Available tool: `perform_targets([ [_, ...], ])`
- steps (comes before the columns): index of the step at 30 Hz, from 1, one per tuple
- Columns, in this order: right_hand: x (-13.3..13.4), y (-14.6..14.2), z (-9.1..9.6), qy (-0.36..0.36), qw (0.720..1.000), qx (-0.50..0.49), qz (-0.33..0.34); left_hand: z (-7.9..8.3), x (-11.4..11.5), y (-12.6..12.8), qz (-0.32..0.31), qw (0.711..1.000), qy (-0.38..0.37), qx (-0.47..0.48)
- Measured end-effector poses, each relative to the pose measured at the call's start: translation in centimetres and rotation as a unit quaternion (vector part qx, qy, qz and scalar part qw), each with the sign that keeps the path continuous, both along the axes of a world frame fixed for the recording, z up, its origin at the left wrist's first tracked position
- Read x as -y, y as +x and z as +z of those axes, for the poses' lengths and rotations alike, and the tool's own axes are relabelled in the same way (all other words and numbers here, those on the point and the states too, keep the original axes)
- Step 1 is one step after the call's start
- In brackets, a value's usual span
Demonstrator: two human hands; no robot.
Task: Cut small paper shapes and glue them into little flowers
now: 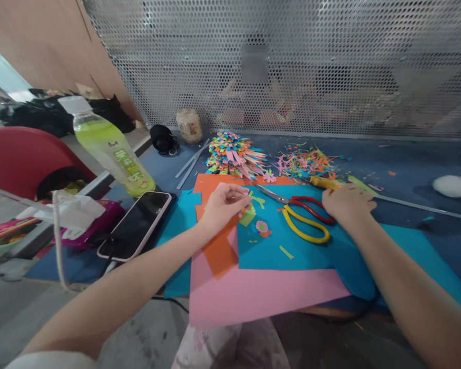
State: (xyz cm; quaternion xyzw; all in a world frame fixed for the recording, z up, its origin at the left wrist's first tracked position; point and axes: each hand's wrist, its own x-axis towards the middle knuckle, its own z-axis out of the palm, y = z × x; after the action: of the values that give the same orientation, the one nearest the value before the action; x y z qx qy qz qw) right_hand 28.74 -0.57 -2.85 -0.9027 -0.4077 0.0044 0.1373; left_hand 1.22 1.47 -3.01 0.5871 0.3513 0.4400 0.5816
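My left hand [226, 204] is closed in a pinch above the paper sheets. Whatever is between its fingertips is too small to make out. Beside it lie green paper scraps [248, 217] and a small pink-and-green paper flower [262, 227]. My right hand [349, 206] is wrapped round a yellow hot glue gun [324, 183], whose body is mostly hidden; a long translucent glue stick [422, 206] sticks out to the right. Between my hands, scissors [309, 233] with one red and one yellow handle rest on blue paper [269, 256].
Pink [261, 302] and orange sheets [218, 256] lie under the blue one. Behind them are a fringed paper pile [234, 156] and shredded scraps [307, 163]. A phone [138, 225] and drink bottle [111, 148] stand left. A perforated metal panel [299, 66] closes the back.
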Motion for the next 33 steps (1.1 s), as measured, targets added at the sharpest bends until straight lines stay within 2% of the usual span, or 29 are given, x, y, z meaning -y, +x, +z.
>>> perform_targets([
  [3,0.2,0.0,-0.1,0.003,0.997,0.042,-0.060,0.0,0.0,0.0,0.001,1.000,-0.001,0.000],
  [6,0.5,-0.3,0.2,0.029,0.994,0.098,-0.029,0.1,0.0,0.0,0.004,1.000,-0.003,-0.002],
  [8,0.8,-0.8,0.6,0.084,0.983,0.162,0.036,0.2,0.1,0.0,0.004,1.000,-0.006,-0.002],
  [9,0.9,-1.2,0.8,0.092,0.979,0.166,0.079,0.3,0.1,0.0,0.003,1.000,-0.008,-0.001],
  [10,1.0,-1.8,0.9,0.115,0.968,0.154,0.159,0.3,0.2,0.1,0.002,1.000,-0.009,0.001],
  [12,1.3,-3.2,0.9,0.149,0.920,0.101,0.347,0.4,0.2,0.2,-0.002,1.000,-0.011,0.004],
  [13,1.6,-4.1,0.8,0.147,0.892,0.083,0.419,0.4,0.2,0.2,-0.003,1.000,-0.012,0.006],
  [15,2.3,-5.8,0.6,0.125,0.848,0.058,0.511,0.4,0.2,0.3,-0.004,1.000,-0.012,0.007],
  [16,2.7,-6.6,0.6,0.110,0.836,0.039,0.536,0.3,0.2,0.3,-0.004,1.000,-0.012,0.006],
  [21,4.1,-8.6,0.7,0.042,0.817,-0.028,0.574,0.1,0.1,0.3,-0.005,1.000,-0.009,0.001],
  [27,3.8,-8.3,0.7,0.023,0.818,-0.107,0.565,-0.1,0.0,0.4,-0.010,1.000,-0.003,0.001],
  [33,4.0,-8.0,0.5,0.025,0.835,-0.166,0.524,-0.2,0.0,0.3,-0.006,1.000,0.009,-0.012],
])
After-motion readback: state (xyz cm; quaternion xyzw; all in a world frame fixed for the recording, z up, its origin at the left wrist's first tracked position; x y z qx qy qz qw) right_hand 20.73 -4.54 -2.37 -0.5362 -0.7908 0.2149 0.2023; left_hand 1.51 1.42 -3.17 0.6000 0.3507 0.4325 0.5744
